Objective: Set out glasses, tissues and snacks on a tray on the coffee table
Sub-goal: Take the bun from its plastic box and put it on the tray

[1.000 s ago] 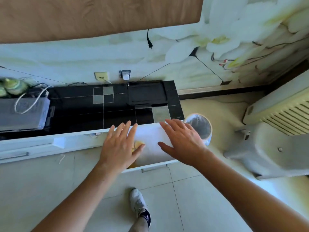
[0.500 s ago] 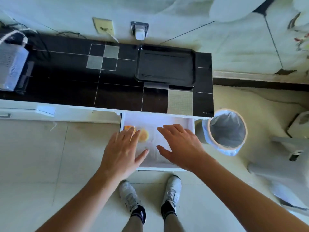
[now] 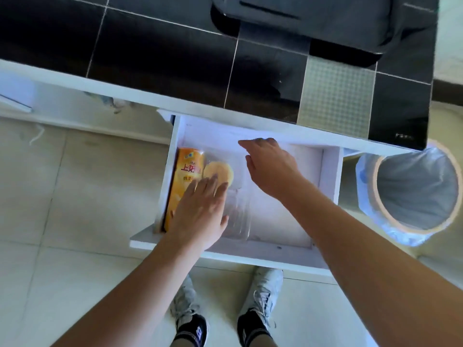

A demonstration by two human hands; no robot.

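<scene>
The left hand (image 3: 200, 209) is lying flat, fingers spread, over an orange snack can (image 3: 184, 176) and a clear-wrapped pastry (image 3: 218, 171) in the open drawer (image 3: 250, 254). The right hand (image 3: 270, 169) is reaching deeper, loosely open, seemingly empty. Beyond, a dark tray (image 3: 325, 23) is sitting on the counter (image 3: 150, 46).

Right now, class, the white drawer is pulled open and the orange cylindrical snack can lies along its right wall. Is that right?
Not quite. In the head view the white drawer is pulled open, but the orange cylindrical snack can lies along its left wall.
</scene>
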